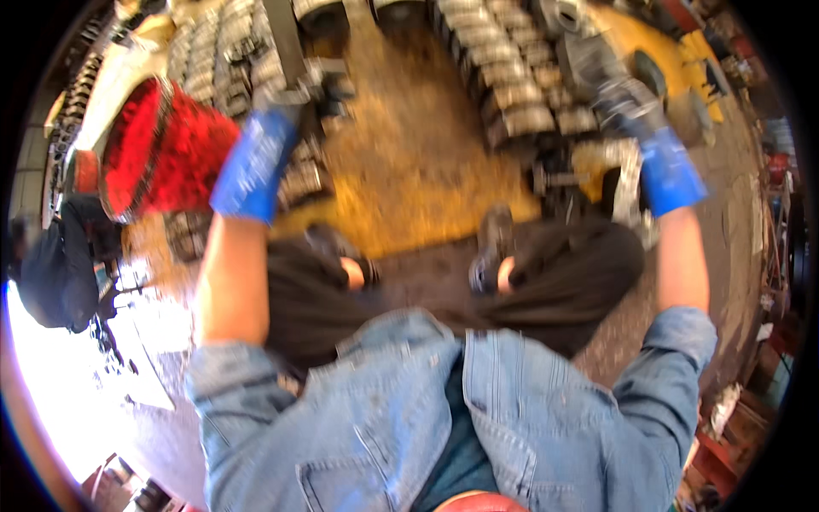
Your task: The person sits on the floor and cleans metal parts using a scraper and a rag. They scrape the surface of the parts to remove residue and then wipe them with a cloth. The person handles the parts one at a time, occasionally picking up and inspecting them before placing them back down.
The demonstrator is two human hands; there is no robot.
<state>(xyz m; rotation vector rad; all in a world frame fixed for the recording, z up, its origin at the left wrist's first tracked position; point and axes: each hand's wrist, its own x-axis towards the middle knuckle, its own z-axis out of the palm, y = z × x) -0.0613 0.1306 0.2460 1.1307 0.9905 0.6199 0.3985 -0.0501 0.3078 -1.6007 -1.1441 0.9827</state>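
My left hand (299, 98), in a dark glove with a blue cuff, reaches over rows of metal parts. A dark flat bar (284, 38) runs up from beside it; blur hides whether the fingers hold it. My right hand (630, 104), gloved alike, is stretched out at the right. Its fingers appear closed around a long grey metal part (590, 60) with a ring-shaped end; motion smears the grip. Close by stand stacked rows of curved metal pieces (512, 77). Between the hands lies a stained yellow-brown surface (418, 145).
A red bucket-like container (171, 149) is tipped beside my left forearm. More metal parts (217, 51) line up behind it. A dark-clothed person (60, 273) is at the far left. A dark metal fixture (559, 179) stands near my right knee. Mixed items crowd the right edge.
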